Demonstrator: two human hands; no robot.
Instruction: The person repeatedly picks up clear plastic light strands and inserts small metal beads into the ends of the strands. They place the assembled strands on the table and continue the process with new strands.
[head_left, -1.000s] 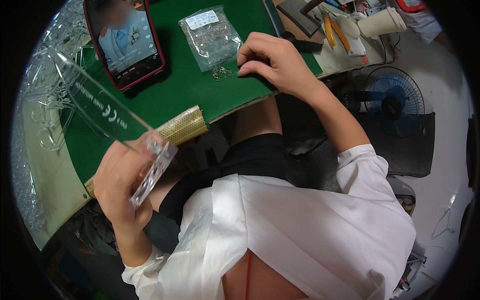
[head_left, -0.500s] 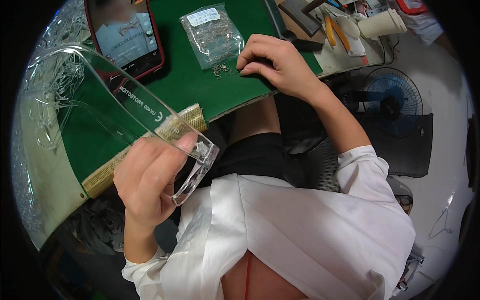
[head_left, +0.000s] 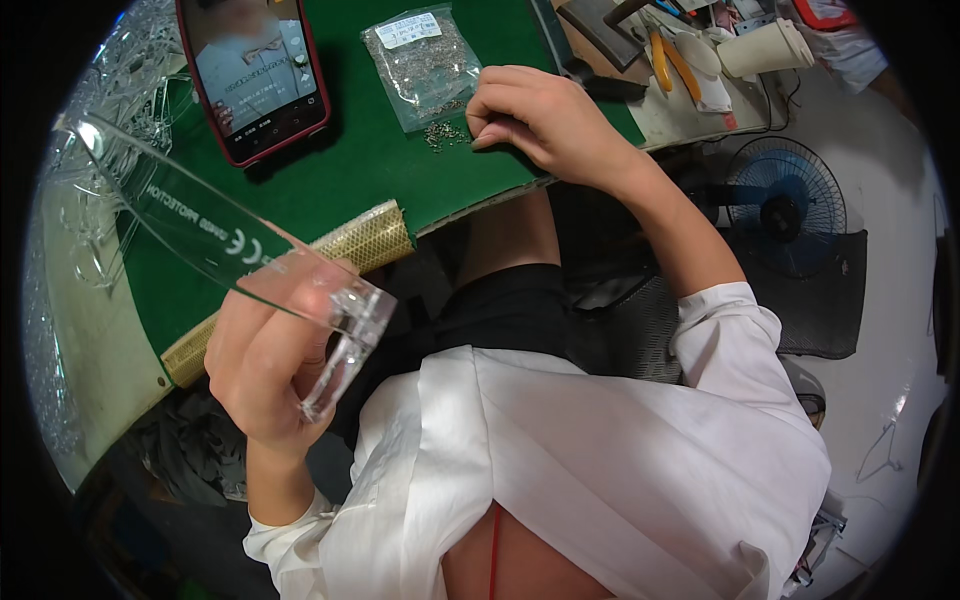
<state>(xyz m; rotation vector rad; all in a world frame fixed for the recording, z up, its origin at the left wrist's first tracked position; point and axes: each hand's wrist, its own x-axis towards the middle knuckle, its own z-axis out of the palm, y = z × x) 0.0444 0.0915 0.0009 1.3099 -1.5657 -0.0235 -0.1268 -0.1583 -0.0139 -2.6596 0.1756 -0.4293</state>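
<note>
My left hand [head_left: 265, 350] is closed around a pair of clear plastic glasses [head_left: 362, 312], held in the air over the near table edge. One long see-through temple arm points up and left; the fingers hide part of the frame. On the green mat [head_left: 340, 175], my right hand [head_left: 545, 125] has thumb and forefinger pressed together at the right side of a small heap of tiny metal pieces [head_left: 443, 136], perhaps screws. Whatever lies between those fingertips is too small to make out. Just behind the heap is a clear plastic bag [head_left: 425, 70] full of similar pieces.
A phone [head_left: 262, 90] in a red case stands at the back left. Beside it is a pile of clear glasses frames [head_left: 120, 80]. A gold mesh-patterned strip [head_left: 370, 235] runs along the near edge. Orange-handled pliers [head_left: 675, 65] and a white cup [head_left: 765, 48] are far right; a fan [head_left: 783, 205] stands beyond.
My left hand has shifted left with the glasses, and they have turned so the temple arm lies lower, away from the phone. My right hand has moved slightly left, still pinched by the heap.
</note>
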